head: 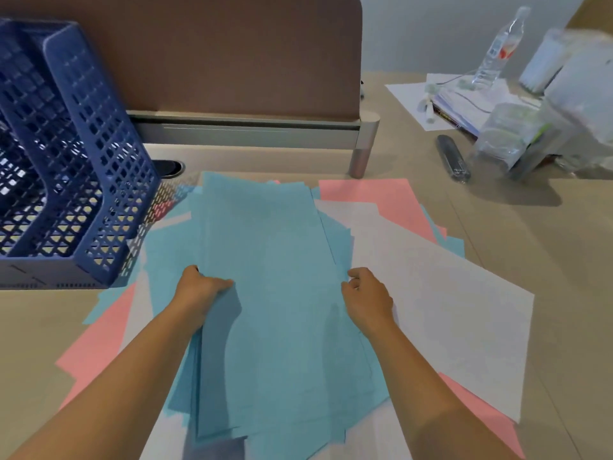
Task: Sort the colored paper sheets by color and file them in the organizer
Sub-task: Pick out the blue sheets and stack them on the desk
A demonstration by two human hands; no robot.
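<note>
A stack of blue sheets [278, 293] sits dead centre on the desk [514, 267], roughly squared up, riding on top of a loose spread of pink sheets [368, 194] and white sheets [441, 300] fanned out beneath it. Both hands are on that blue stack: the left hand [202, 287] clamps its left edge, thumb on top and fingers curled under the paper, while the right hand [366, 295] grips the right edge, fingers bent and pressed together against the side of the pile. More pink pokes out at the near left and near right, with stray blue corners showing all around. To the left stands the blue mesh organizer [76, 161], its slotted compartments looking empty from here, its base just touching the scattered paper. Behind runs a brown divider panel [215, 54]. Far right, well apart: a plastic water bottle [501, 48], a dark pen case [452, 157] and blurred clutter.
</note>
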